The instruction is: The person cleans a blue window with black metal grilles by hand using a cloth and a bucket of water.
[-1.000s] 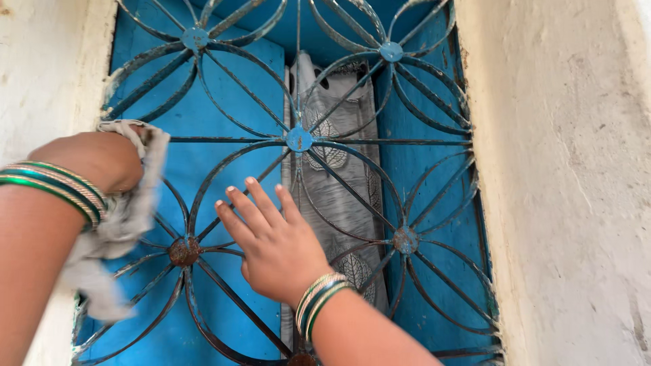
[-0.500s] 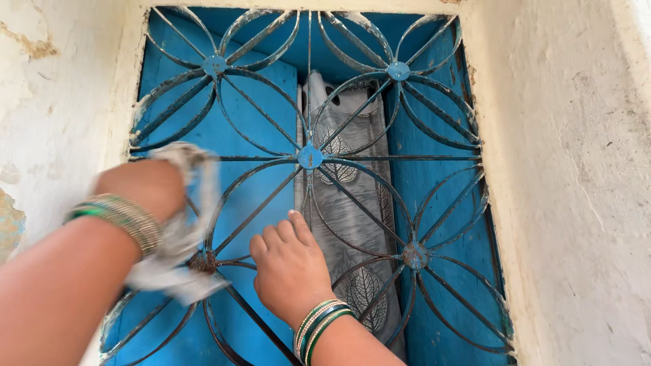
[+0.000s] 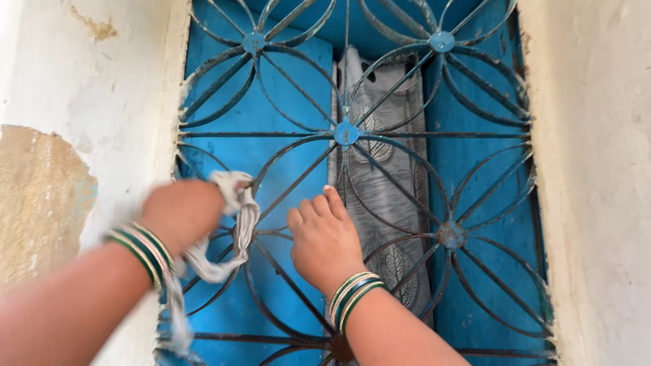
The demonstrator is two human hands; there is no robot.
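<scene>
A blue metal window grille (image 3: 346,133) with curved petal-shaped bars fills the opening in a pale plastered wall. My left hand (image 3: 182,213), blurred, grips a whitish rag (image 3: 234,230) pressed against the grille's lower left bars. My right hand (image 3: 325,238) has its fingers curled around a curved bar near the grille's middle. Both wrists wear green and gold bangles. Behind the bars hang blue shutters and a grey curtain with leaf prints (image 3: 386,196).
The plaster wall (image 3: 597,176) borders the window on the right. On the left, the wall (image 3: 47,196) has a patch where paint has flaked off. Rusty joints mark the grille at right (image 3: 449,235).
My left hand with the rag has moved right and down along the grille. My right hand went from flat with spread fingers to curled on a bar. The view shifted left.
</scene>
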